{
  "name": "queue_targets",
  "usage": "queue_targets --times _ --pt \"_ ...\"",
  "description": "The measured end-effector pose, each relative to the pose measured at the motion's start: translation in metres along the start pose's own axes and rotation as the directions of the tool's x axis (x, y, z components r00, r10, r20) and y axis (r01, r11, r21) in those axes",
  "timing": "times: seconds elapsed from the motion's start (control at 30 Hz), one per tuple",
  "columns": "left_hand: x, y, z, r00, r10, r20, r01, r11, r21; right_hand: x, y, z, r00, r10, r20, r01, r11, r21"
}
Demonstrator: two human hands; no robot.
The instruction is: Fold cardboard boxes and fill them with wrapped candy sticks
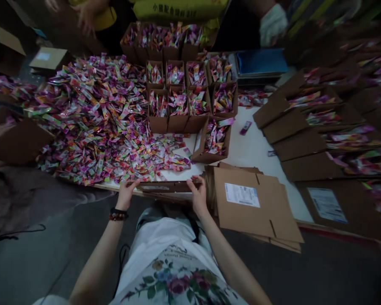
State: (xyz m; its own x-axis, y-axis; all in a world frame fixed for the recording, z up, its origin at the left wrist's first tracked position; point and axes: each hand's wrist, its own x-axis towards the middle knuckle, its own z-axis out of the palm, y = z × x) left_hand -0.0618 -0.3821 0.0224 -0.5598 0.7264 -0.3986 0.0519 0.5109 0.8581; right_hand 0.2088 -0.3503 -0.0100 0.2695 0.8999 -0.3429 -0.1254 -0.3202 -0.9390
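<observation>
Cardboard blank [167, 186] held at its near edge by left hand [125, 195] and right hand [198, 195], fingers curled closed over the board. Risk: a swinging flap could catch the loose packets [95, 123] just beside it, spilling them off the table [254, 135].

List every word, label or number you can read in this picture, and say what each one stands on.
Yellow garment: Chinese characters; only "小" is legible, the rest blurred.
White label on flat cardboard carton: too small to read.
Pale label on right-hand carton: too small.
Shirt's script: too small.
Colourful packets: printing too small.
</observation>
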Motion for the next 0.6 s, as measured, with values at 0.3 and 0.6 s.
queue_targets --times 0.3,0.6 --pt "-0.011 0.017 0.003 0.962 0.243 0.126 -0.268 0.931 0.247 -0.018 0.032 0.016 0.937 -0.115 0.329 0.164 0.978 -0.127" --pt "0.009 0.0 0.005 0.854 0.447 0.268 -0.502 0.569 0.652 0.01 0.018 0.06 0.859 -0.209 0.466 0.337 0.918 -0.208"
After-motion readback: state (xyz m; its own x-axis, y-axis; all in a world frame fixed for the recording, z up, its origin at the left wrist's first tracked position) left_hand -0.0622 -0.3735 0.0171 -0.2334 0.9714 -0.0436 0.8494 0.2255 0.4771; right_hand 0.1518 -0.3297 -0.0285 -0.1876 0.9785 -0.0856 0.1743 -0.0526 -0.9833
